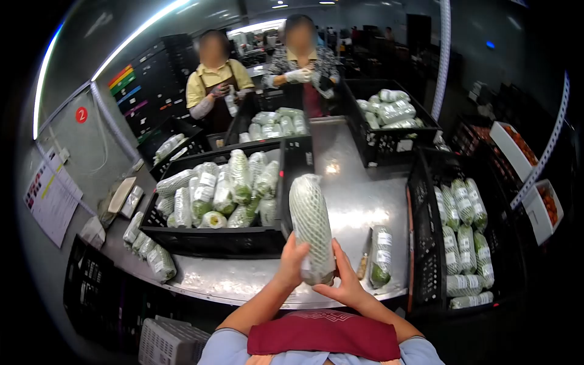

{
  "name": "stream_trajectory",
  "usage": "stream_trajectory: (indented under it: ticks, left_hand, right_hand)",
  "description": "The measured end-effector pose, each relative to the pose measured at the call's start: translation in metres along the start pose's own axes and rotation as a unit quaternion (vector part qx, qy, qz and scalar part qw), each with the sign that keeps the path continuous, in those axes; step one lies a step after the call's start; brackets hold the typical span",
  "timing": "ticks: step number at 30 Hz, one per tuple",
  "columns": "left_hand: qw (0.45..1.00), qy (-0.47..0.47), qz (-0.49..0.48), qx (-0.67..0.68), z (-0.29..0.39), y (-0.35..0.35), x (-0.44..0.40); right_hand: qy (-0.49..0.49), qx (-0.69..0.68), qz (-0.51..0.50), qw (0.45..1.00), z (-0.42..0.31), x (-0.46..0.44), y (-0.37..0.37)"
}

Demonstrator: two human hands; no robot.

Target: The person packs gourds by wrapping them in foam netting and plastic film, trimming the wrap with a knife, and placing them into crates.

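Note:
Both my hands hold one long green gourd-like vegetable upright in a white foam net sleeve. My left hand wraps its left side near the bottom, and my right hand grips the lower right side and base. Right of my right hand, a labelled wrapped vegetable lies on the metal table. Beside it is a knife with a light handle. To the left, a black crate holds several netted vegetables, some with white labels.
A black crate on the right holds several labelled vegetables. Another filled crate stands at the back right. Loose wrapped vegetables lie left of the near crate. Across the table are two people, one gloved. Boxes of orange produce stand far right.

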State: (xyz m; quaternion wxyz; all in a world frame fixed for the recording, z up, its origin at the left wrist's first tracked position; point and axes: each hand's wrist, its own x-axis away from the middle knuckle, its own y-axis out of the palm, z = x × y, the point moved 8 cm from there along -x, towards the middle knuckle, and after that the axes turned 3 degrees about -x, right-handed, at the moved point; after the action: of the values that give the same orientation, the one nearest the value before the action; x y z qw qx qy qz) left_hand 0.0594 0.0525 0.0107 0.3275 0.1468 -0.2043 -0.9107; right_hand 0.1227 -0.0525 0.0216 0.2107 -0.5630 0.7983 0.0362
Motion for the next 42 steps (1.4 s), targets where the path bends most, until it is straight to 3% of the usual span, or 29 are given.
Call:
stream_trajectory:
  ticks: [1,2,3,5,8,13,19,23,25,26,29,31,35,36,39,42]
  left_hand:
    - [0.994,-0.035,-0.052,0.094,0.007,0.001,0.001]
    - [0.991,-0.076,0.01,0.112,0.007,-0.014,0.001]
    - [0.981,-0.044,0.015,0.186,0.012,-0.029,0.009]
    - [0.982,0.001,0.026,0.188,0.055,-0.069,0.016]
    - [0.975,0.067,0.062,0.203,0.092,-0.116,0.029]
    - [0.946,0.088,0.124,0.286,0.12,-0.174,0.048]
    - [0.957,0.105,0.159,0.216,0.124,-0.222,0.061]
    - [0.954,0.174,0.23,0.08,0.127,-0.203,0.065]
    - [0.951,0.186,0.246,0.02,0.127,-0.201,0.066]
    - [0.963,0.18,0.166,0.11,0.129,-0.199,0.061]
    - [0.986,0.103,0.056,0.118,0.113,-0.202,0.051]
    - [0.987,0.085,0.047,0.132,0.118,-0.192,0.049]
    - [0.981,0.07,0.083,0.163,0.099,-0.203,0.05]
    - [0.979,0.07,0.099,0.165,0.096,-0.204,0.051]
    - [0.981,0.078,0.128,0.12,0.097,-0.206,0.053]
    - [0.986,0.077,0.132,0.069,0.098,-0.204,0.055]
  right_hand:
    - [0.011,-0.113,-0.034,0.993,0.003,-0.003,0.006]
    - [0.023,-0.224,-0.075,0.971,0.006,-0.007,0.012]
    - [0.046,-0.25,-0.103,0.962,0.004,-0.011,0.022]
    - [0.082,-0.298,-0.098,0.946,0.002,-0.034,0.052]
    - [0.146,-0.25,-0.096,0.952,0.028,-0.044,0.09]
    - [0.188,-0.276,-0.124,0.934,0.053,-0.055,0.127]
    - [0.165,-0.244,-0.176,0.939,0.025,-0.101,0.178]
    - [0.214,-0.269,-0.22,0.913,0.018,-0.117,0.229]
    - [0.245,-0.361,-0.23,0.87,0.013,-0.115,0.236]
    - [0.235,-0.388,-0.234,0.86,0.01,-0.115,0.236]
    - [0.262,-0.463,-0.26,0.806,0.008,-0.105,0.237]
    - [0.298,-0.499,-0.283,0.763,0.013,-0.096,0.239]
    - [0.337,-0.475,-0.254,0.772,0.012,-0.089,0.234]
    - [0.358,-0.477,-0.281,0.752,0.013,-0.085,0.234]
    - [0.304,-0.371,-0.213,0.851,0.018,-0.09,0.223]
    - [0.298,-0.414,-0.22,0.831,0.022,-0.087,0.222]
